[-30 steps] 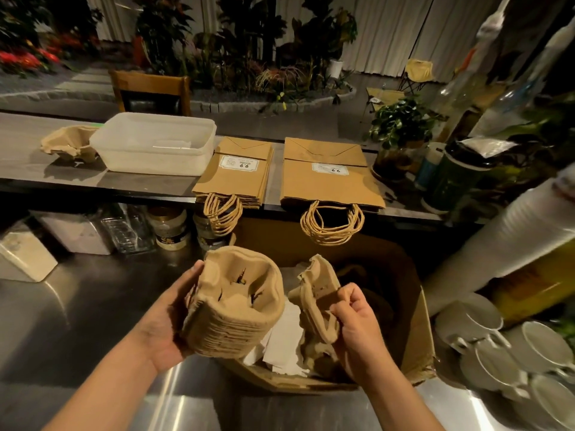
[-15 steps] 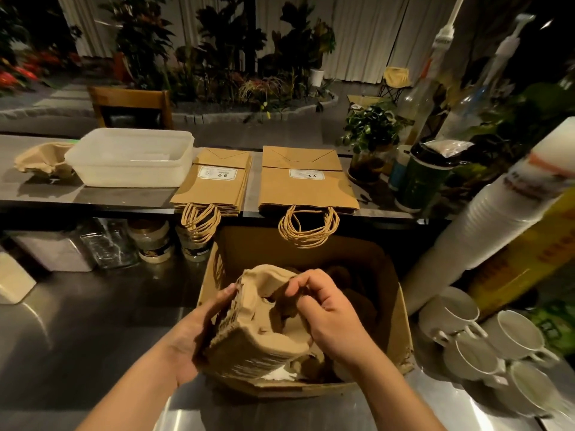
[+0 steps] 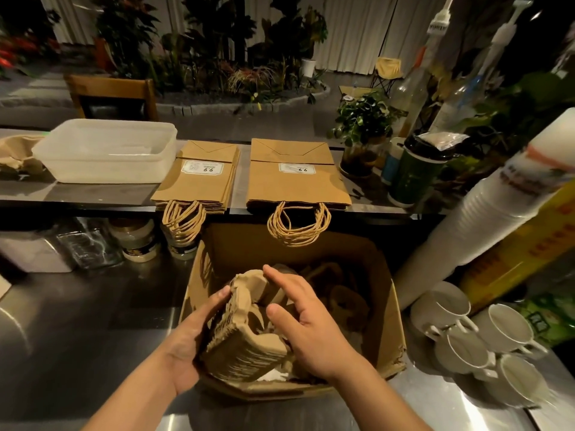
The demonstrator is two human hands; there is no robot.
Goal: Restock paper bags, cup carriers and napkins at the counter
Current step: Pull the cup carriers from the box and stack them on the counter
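Observation:
A thick stack of brown pulp cup carriers (image 3: 242, 340) sits tilted over the open cardboard box (image 3: 385, 309). My left hand (image 3: 189, 337) grips the stack's left side. My right hand (image 3: 308, 325) lies on top of the stack with its fingers spread and lightly bent. More carriers (image 3: 342, 293) and white napkins (image 3: 273, 375) lie inside the box. Two piles of brown paper bags (image 3: 199, 178) (image 3: 295, 178) lie flat on the raised counter (image 3: 93, 194), their handles hanging over its edge. A few cup carriers (image 3: 15, 150) rest at the counter's far left.
A translucent plastic tub (image 3: 105, 150) stands on the counter left of the bags. Jars and containers (image 3: 137, 241) sit under the counter ledge. White mugs (image 3: 466, 334) and a leaning stack of white cups (image 3: 485, 219) crowd the right. A potted plant (image 3: 361, 126) and bottles stand at back right.
My right hand brought its loose carriers onto the stack held by my left hand and now rests on top. The stack has sunk lower over the box.

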